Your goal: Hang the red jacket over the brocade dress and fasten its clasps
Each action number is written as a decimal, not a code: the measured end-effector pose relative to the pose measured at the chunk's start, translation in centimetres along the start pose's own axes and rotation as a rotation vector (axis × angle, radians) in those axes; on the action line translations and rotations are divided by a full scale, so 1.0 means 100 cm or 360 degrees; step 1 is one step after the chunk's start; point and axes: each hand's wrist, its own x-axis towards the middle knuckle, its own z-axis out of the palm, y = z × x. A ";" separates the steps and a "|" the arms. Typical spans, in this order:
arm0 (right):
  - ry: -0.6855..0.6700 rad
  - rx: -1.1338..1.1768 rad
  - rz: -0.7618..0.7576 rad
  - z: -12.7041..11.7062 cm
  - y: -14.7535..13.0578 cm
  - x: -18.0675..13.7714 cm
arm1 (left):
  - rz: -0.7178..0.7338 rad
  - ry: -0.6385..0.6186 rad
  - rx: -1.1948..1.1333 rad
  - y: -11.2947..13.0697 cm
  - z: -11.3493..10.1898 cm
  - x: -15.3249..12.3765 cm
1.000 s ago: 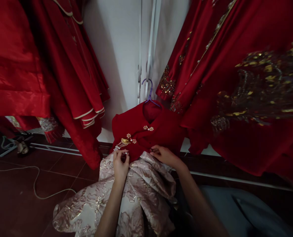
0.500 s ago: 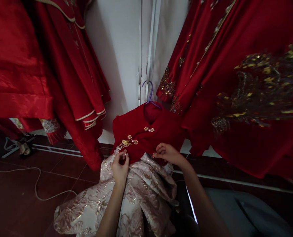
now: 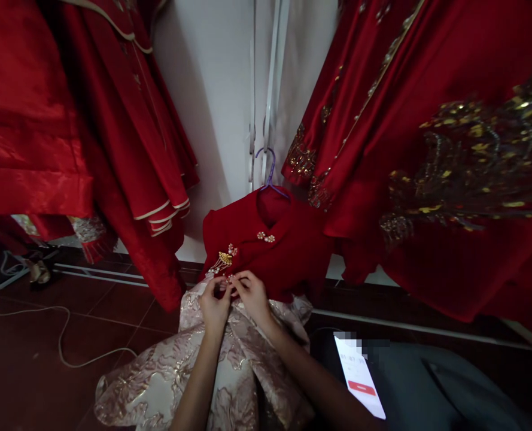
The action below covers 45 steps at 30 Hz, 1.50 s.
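Observation:
A red top [image 3: 283,257] hangs on a purple hanger [image 3: 271,173], above a pale pink and gold brocade skirt [image 3: 230,383]. Down its front sit pearl flower clasps: one clasp [image 3: 266,237] below the collar, another partly behind a gold fan-shaped ornament [image 3: 225,258] with hanging strands. At the lower clasp [image 3: 231,278] both hands meet, fingertips touching. My left hand [image 3: 215,306] pinches it from the left. My right hand [image 3: 252,297] closes its fingers on it from the right. Those fingertips hide most of that clasp.
Red garments [image 3: 126,120] hang at the left, and a red garment with gold sequins [image 3: 467,149] at the right. A lit phone [image 3: 359,377] lies on a dark grey surface [image 3: 409,383]. A pale cable [image 3: 63,335] and shoes [image 3: 39,272] are on the tiled floor.
My right hand has moved left from the right side of the top to join my left hand at the lower clasp. The phone screen is now uncovered.

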 end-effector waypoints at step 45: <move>0.0412 -0.0592 -0.0554 -0.020 0.048 -0.005 | 0.0208 -0.0038 0.0135 -0.003 0.001 -0.004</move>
